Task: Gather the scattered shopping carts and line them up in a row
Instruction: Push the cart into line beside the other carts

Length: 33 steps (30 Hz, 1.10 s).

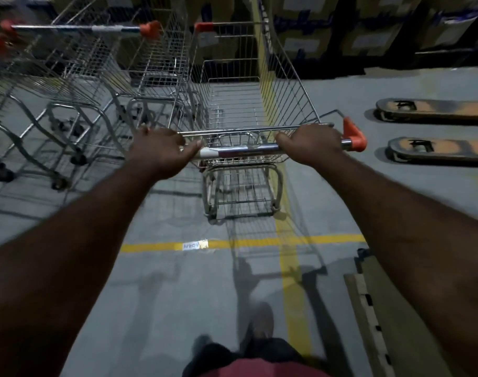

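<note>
A wire shopping cart [284,85] with orange handle caps stands straight ahead of me on the grey floor. My left hand [161,148] is wrapped around the left end of its chrome handle bar [243,150]. My right hand [311,144] grips the same bar near the right orange cap. To the left, a second cart [150,63] stands side by side with mine, almost touching it. A third cart [41,77] stands further left, and part of another shows at the left edge.
Two orange pallet-jack forks [436,111] lie on the floor at the right. Shelving with cardboard boxes [368,31] runs along the back. Yellow floor lines [243,242] cross under the cart. A wooden pallet edge [368,317] lies at the lower right.
</note>
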Motion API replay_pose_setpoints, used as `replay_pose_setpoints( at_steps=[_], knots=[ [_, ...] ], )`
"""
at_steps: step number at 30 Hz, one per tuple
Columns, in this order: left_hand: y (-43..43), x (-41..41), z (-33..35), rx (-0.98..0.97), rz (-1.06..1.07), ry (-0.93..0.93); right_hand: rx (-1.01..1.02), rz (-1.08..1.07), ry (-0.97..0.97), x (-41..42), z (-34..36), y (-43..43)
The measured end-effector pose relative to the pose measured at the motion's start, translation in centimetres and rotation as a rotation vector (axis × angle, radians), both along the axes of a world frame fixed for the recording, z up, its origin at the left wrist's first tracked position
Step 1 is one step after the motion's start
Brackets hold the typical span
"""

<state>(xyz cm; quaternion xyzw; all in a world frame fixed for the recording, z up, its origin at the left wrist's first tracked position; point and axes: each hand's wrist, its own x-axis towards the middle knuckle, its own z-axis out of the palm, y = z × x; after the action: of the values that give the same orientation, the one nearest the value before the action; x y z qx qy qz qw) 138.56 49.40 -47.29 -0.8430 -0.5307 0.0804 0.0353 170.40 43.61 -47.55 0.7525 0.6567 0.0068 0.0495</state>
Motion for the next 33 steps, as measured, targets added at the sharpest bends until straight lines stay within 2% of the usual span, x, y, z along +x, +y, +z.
replay_pose_setpoints(
  at_steps=[7,11,33],
  knots=[
    [-4.6,0.5,-0.6,0.053,0.123,-0.013,-0.006,0.01,-0.01,-1.3,0.3,-3.6],
    [-6.3,-0.1,-0.4,-0.01,0.22,0.002,-0.003,0.017,-0.003,-2.6,0.1,-5.6],
    [-12.6,-2.8,-0.4,-0.025,0.2,-0.089,-0.014,-0.065,-0.041,-5.0,-1.0,-12.3]
  ],
)
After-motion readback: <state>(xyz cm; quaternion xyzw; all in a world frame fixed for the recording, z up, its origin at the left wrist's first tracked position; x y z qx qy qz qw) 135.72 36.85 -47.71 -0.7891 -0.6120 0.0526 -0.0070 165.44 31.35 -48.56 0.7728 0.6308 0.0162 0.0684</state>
